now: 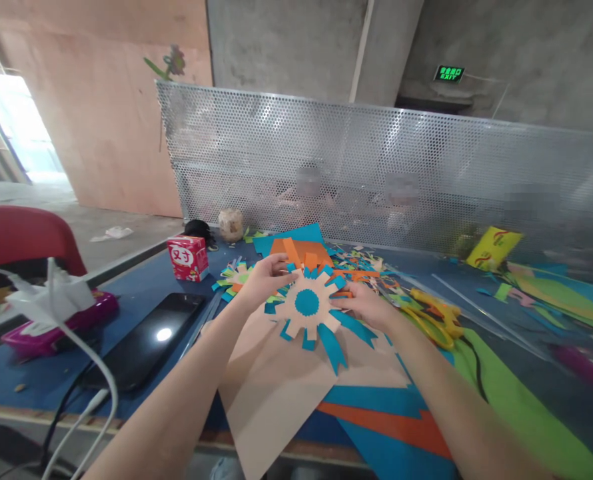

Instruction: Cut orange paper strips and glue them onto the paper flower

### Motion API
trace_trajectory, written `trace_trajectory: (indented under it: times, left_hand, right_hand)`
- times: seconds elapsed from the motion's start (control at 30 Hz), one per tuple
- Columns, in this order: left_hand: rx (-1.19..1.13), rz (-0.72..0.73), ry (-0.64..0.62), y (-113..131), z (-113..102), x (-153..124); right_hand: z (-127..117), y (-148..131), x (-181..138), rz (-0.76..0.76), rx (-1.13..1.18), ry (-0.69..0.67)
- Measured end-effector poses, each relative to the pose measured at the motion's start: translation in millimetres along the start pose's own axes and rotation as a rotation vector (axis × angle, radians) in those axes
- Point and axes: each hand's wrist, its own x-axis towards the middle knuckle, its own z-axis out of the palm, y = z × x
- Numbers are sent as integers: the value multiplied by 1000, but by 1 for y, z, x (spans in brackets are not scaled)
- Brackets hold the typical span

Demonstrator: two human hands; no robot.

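Note:
A paper rosette is held up over the table, pale pink with square-cut petals, a blue scalloped centre and blue tips. Two blue ribbon-like strips hang from its lower right side. My left hand is closed at its upper left edge, the fingers partly behind the paper. On the other side, my right hand is closed on the right edge, near some orange paper. Beneath lie pale pink sheets. A second multicoloured paper rosette rests behind my left wrist.
To the left are a phone, a red box and a white power adapter with cables. On the right sit a yellow glue gun, scissors, clear sticks and green paper. Paper scraps lie before a perforated metal screen.

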Motion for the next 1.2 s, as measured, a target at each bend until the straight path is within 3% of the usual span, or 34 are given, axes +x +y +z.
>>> trace_trajectory:
  times: [0.37, 0.63, 0.9, 1.2]
  left_hand:
    - [-77, -38, 46, -1, 2, 0]
    - [-185, -170, 93, 1, 0, 1]
    - [-156, -210, 55, -3, -5, 2]
    - [-240, -304, 142, 1, -5, 3]
  right_hand:
    - [2, 0, 0, 3, 38, 38]
    - [3, -5, -3, -4, 30, 29]
    - [3, -5, -2, 2, 7, 41]
    - [9, -11, -6, 14, 26, 21]
